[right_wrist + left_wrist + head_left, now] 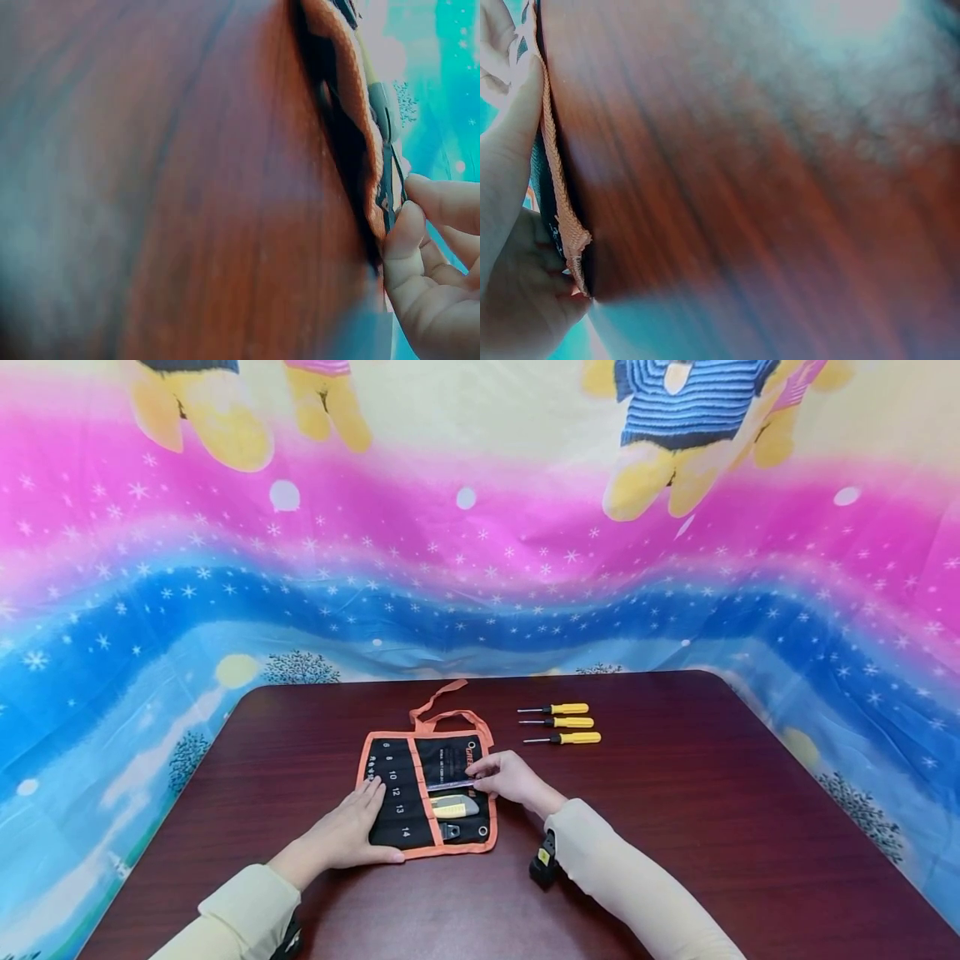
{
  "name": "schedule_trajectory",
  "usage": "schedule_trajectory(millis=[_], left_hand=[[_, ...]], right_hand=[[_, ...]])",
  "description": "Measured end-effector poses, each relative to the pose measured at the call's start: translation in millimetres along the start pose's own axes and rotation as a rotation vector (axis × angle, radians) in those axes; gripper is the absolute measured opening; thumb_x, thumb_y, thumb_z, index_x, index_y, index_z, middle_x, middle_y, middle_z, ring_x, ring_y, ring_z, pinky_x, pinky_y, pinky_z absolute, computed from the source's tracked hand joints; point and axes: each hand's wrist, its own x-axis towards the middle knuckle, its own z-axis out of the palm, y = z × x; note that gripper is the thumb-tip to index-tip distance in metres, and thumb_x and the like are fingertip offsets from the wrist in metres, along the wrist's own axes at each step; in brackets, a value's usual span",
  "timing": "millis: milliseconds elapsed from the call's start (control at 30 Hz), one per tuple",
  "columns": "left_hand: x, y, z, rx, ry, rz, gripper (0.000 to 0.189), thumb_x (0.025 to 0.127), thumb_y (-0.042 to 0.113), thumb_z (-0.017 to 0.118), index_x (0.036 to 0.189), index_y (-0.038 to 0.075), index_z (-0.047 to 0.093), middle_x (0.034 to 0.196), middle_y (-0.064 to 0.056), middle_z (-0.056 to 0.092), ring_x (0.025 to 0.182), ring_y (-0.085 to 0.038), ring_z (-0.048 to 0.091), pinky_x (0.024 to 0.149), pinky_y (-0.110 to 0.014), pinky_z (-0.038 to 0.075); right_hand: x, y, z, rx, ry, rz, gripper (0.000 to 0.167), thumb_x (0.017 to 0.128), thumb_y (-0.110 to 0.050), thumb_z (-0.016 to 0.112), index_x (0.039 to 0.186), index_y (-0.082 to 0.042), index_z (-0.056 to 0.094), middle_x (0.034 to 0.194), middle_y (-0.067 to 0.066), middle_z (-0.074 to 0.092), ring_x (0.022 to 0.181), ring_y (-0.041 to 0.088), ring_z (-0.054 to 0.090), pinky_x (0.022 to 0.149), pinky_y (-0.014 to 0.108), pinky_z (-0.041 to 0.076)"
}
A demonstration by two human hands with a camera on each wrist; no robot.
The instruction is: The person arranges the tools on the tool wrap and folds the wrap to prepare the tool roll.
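Observation:
A black tool roll with orange edging lies spread on the table, its left half printed with numbers. My left hand rests on its left side, fingers straight on the fabric, thumb along the near edge. At the roll's right half, my right hand pinches the end of a thin, slim rod between thumb and fingers; its other end reaches the orange pocket band. Just below it, a yellow and grey utility knife sits in a pocket. A small black item sticks out of the pocket nearest me.
Three screwdrivers with yellow handles lie in a row on the table, right of the roll's far end. Orange ties trail from the roll's far edge. A printed cloth backdrop hangs behind the table.

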Motion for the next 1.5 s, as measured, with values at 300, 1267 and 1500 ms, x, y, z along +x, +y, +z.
schedule_trajectory(millis=[300, 1267, 1500], left_hand=[[-0.5, -0.7, 0.3, -0.017, -0.001, -0.006, 0.115, 0.068, 0.073, 0.058, 0.138, -0.013, 0.027, 0.144, -0.029, 0.021, 0.133, -0.038, 0.019, 0.105, -0.046, 0.022], [-1.8, 0.7, -2.8, -0.040, -0.013, -0.017, 0.115, 0.068, 0.073, 0.058, 0.140, -0.010, 0.026, 0.146, -0.027, 0.019, 0.134, -0.038, 0.018, 0.105, -0.047, 0.022], [-1.9, 0.8, -2.0, -0.033, -0.011, -0.011, 0.115, 0.068, 0.074, 0.058, 0.140, -0.010, 0.026, 0.145, -0.027, 0.020, 0.134, -0.038, 0.018, 0.105, -0.047, 0.022]], right_hand=[[4.1, -5.3, 8.6, 0.058, -0.014, -0.004, 0.022, 0.084, 0.007, 0.059, 0.104, 0.002, 0.068, 0.093, 0.009, 0.064, 0.074, 0.019, 0.064, 0.068, 0.031, 0.053], [12.5, -23.8, 24.7, 0.115, -0.077, 0.033, 0.025, 0.085, 0.008, 0.056, 0.109, 0.004, 0.062, 0.102, 0.014, 0.063, 0.085, 0.026, 0.063, 0.073, 0.034, 0.053], [10.7, -19.8, 12.1, 0.077, -0.131, -0.003, 0.023, 0.087, -0.003, 0.059, 0.110, 0.001, 0.064, 0.105, 0.010, 0.062, 0.087, 0.021, 0.062, 0.077, 0.034, 0.051]])
